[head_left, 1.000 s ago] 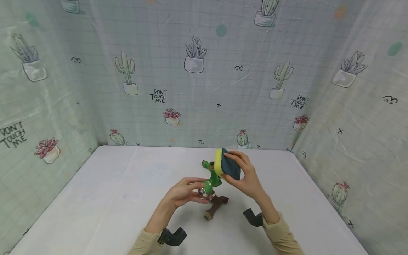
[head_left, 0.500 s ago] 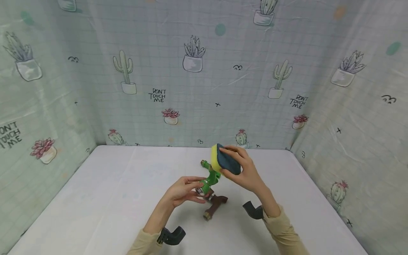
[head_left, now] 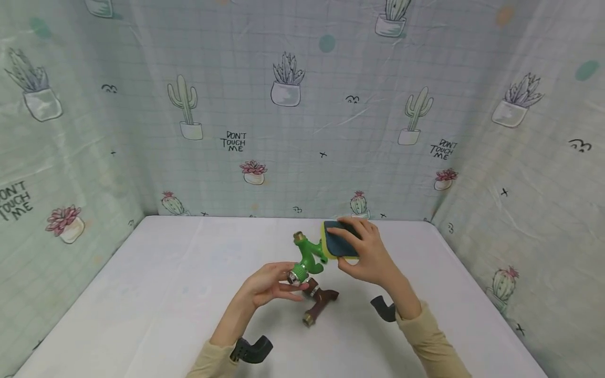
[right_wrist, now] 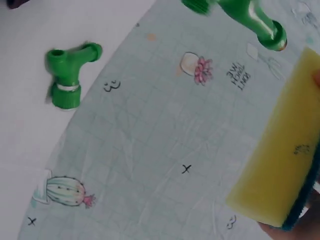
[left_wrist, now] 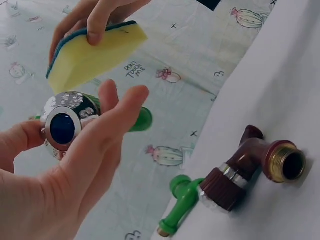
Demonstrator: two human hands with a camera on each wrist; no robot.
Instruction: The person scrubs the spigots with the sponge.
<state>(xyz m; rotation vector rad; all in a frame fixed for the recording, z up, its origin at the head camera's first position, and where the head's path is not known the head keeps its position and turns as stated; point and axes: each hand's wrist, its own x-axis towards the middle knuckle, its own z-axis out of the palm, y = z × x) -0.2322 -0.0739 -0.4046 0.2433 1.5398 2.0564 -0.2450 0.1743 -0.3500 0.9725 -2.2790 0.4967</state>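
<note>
My left hand (head_left: 271,284) holds a green tap (head_left: 307,257) by its silver-collared end, tilted above the table. In the left wrist view, the round opening of that silver collar (left_wrist: 62,125) faces the camera between thumb and fingers. My right hand (head_left: 368,252) grips a sponge (head_left: 337,245), yellow with a dark blue-green scouring side, thumb below and fingers over the dark face. The sponge is beside the held tap; in the right wrist view, a small gap lies between the yellow foam (right_wrist: 280,150) and the tap's end (right_wrist: 274,37).
A brown tap (head_left: 321,304) with a brass threaded end lies on the white table (head_left: 189,294) below the hands. Another green tap (right_wrist: 70,75) lies farther back, partly hidden in the head view. Cactus-print cloth (head_left: 302,131) encloses the table behind and at both sides.
The sponge has shifted left, then back right and away from the tap, with its dark face turned more to view. The held tap has turned, bringing its brass end up to the left.
</note>
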